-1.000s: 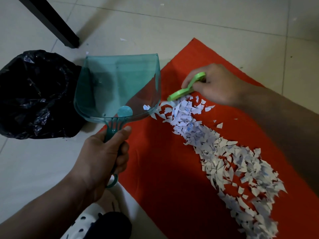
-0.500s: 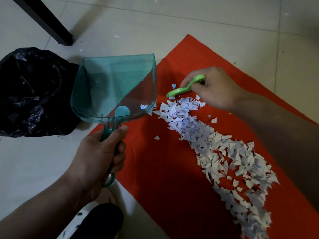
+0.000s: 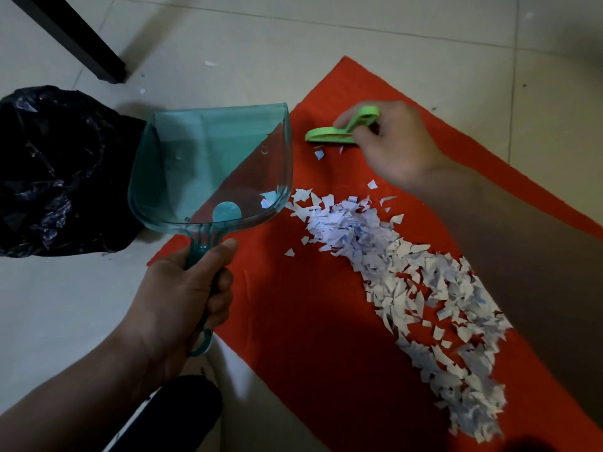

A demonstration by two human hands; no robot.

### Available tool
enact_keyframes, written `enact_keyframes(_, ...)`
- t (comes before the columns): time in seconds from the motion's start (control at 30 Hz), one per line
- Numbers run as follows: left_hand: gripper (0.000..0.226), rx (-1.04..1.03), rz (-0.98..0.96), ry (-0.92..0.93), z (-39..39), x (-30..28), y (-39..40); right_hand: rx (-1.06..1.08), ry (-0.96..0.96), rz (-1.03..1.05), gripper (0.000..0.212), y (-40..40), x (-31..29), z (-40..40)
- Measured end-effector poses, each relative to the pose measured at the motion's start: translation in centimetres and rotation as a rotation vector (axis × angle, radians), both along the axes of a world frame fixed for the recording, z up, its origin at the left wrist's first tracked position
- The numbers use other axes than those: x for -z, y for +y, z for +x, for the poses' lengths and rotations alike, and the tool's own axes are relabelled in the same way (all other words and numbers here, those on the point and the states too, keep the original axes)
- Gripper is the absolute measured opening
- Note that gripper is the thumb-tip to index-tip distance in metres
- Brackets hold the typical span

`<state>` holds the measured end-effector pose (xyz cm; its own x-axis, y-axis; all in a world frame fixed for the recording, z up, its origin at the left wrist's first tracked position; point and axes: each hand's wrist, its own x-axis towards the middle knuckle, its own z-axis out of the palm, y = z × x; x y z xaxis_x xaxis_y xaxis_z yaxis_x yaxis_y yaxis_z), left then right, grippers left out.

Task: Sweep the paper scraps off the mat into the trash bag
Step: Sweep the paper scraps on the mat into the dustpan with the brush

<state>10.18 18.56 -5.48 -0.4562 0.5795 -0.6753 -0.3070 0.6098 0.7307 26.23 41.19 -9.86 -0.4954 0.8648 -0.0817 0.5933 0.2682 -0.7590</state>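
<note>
**Scraps barely started, pan nearly bare**

My left hand (image 3: 182, 288) is wrapped round the handle of the dustpan (image 3: 212, 168), thumb laid up along the neck. The pan straddles the left edge of the red mat (image 3: 310, 321), its open mouth pointing to the far side, away from me. One or two scraps show in it.

My right hand (image 3: 391, 141) is curled round the handle of the green brush (image 3: 339, 132), at the far end of the mat, beyond the heap.

The paper scraps (image 3: 408, 282) lie in a long band from just right of the pan down to the near right. The trash bag (image 3: 55, 171) sits on the floor left of the pan, touching or nearly so; I cannot tell which.

Risks, as I judge them: a quick stroke may flick light paper past the pan onto the tiles, where a few bits (image 3: 210, 63) already lie. With the mouth turned away from the heap, scraps may pile against its side wall.
</note>
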Motion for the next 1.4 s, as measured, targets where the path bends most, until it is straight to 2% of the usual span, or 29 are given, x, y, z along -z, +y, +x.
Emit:
enact_keyframes(0.13,0.018,0.011,-0.002,-0.019,0.1,0.1,-0.2,-0.047,-0.08,-0.01,0.031,0.2,0.0,-0.2)
enact_keyframes(0.3,0.02,0.021,-0.008,-0.031,-0.1,0.2,-0.4,-0.183,-0.173,-0.125,0.028,-1.0,-1.9,2.8)
enact_keyframes(0.6,0.023,0.032,-0.012,-0.014,0.4,0.2,-0.5,0.045,-0.081,-0.019,0.03,-0.5,-0.7,3.7)
enact_keyframes(0.73,0.031,0.047,-0.017,-0.014,1.1,0.0,-0.5,0.006,-0.115,-0.092,0.028,-2.1,-0.4,5.0)
enact_keyframes(0.87,0.03,0.058,-0.027,-0.027,1.5,0.0,-0.8,-0.069,-0.14,-0.11,0.027,-4.0,-1.5,7.2)
enact_keyframes(1.07,0.033,0.106,-0.029,-0.03,3.1,0.0,-1.1,0.141,-0.035,-0.121,0.029,-5.2,-3.1,10.2)
enact_keyframes(1.4,0.03,0.15,0.011,-0.007,3.5,-0.4,-1.9,0.301,-0.097,-0.009,0.03,-6.6,-0.5,10.7)
